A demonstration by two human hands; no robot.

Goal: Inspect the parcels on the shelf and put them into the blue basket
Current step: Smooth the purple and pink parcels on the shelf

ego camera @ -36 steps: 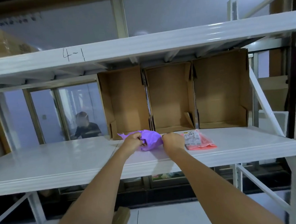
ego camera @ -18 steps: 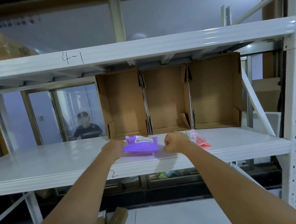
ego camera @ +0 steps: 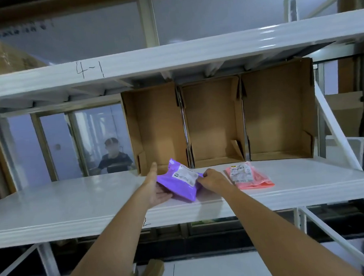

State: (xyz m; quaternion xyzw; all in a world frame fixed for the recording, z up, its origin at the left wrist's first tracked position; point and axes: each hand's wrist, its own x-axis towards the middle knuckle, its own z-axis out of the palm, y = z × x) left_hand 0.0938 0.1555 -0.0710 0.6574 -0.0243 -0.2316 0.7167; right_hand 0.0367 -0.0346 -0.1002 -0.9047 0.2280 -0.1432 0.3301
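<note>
Purple parcel [ego camera: 180, 181] sits tilted at the front of the white shelf [ego camera: 74, 198], label side up, between the person's two hands. The left hand [ego camera: 156, 188] cups its left edge with fingers fairly straight and thumb raised; the right hand [ego camera: 212, 179] pinches the right edge with curled fingers. A pink parcel [ego camera: 249, 175] lies flat just beside the right hand, untouched.

The bag looks slick and limp, so with only an edge pinch on one side it could sag or slip off the shelf lip as it comes away. A sweep of the right forearm could also nudge the pink parcel. No blue basket is in view, so the drop must be found by turning away.

Both parcels carry white shipping labels, print too small to read. The upper beam [ego camera: 172, 56] has "4-1" handwritten on it
</note>
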